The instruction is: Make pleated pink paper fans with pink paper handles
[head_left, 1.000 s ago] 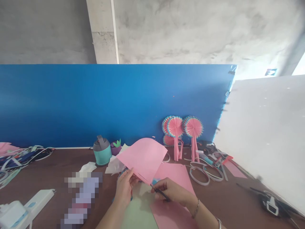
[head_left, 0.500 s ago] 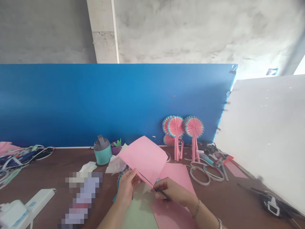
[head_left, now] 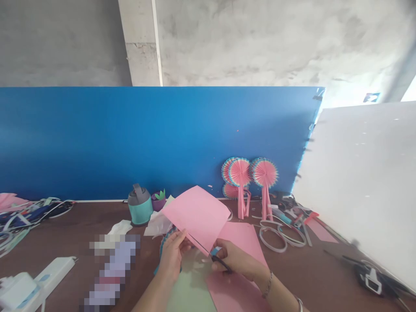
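Note:
A pink paper sheet (head_left: 198,214) is held up and tilted over the table, in the middle of the head view. My left hand (head_left: 173,251) pinches its lower left edge. My right hand (head_left: 232,258) is closed around dark-handled scissors (head_left: 222,263). Their thin blades lie along the lower edge of the sheet, which hides part of them. Beneath my hands are a pale green sheet (head_left: 191,286) and larger pink paper (head_left: 247,242). A folded blue paper piece (head_left: 161,249) lies partly behind my left hand.
Pink pleated paper fans (head_left: 240,172) stand against the blue partition (head_left: 130,138). Rolled white strips (head_left: 273,240) lie at right. A teal lidded container (head_left: 140,210) and a small purple pot (head_left: 158,201) stand behind. At left are a power strip (head_left: 55,273) and tangled cables (head_left: 35,214).
The fingers of my right hand have shifted slightly up on the scissors. A small pale scrap now shows below the sheet's lower corner. My left hand has hardly moved.

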Available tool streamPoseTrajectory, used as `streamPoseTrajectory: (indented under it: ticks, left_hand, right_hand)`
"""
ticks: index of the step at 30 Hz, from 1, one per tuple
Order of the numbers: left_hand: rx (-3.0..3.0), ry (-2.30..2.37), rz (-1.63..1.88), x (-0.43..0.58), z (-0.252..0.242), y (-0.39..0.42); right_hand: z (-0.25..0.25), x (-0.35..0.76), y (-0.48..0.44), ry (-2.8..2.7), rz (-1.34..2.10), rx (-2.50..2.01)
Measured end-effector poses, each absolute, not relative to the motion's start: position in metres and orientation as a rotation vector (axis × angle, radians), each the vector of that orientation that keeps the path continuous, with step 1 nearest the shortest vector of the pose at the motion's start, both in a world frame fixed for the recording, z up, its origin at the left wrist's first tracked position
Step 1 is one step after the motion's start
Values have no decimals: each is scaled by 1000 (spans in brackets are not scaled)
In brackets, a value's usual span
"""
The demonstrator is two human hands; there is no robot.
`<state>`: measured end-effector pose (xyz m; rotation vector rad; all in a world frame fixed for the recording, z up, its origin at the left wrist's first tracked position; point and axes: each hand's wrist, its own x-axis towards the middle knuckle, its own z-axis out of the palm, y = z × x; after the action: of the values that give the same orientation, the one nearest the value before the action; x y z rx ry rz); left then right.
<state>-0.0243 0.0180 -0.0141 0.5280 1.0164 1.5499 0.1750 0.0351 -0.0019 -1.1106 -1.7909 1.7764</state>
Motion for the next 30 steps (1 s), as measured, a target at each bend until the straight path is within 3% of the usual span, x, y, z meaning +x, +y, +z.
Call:
streamPoseTrajectory:
  ticks: [30]
  left_hand:
    - [547, 1045, 1538, -19, -12, 16]
  right_hand:
    - [-7, 170, 34, -1806, 1721, -1024]
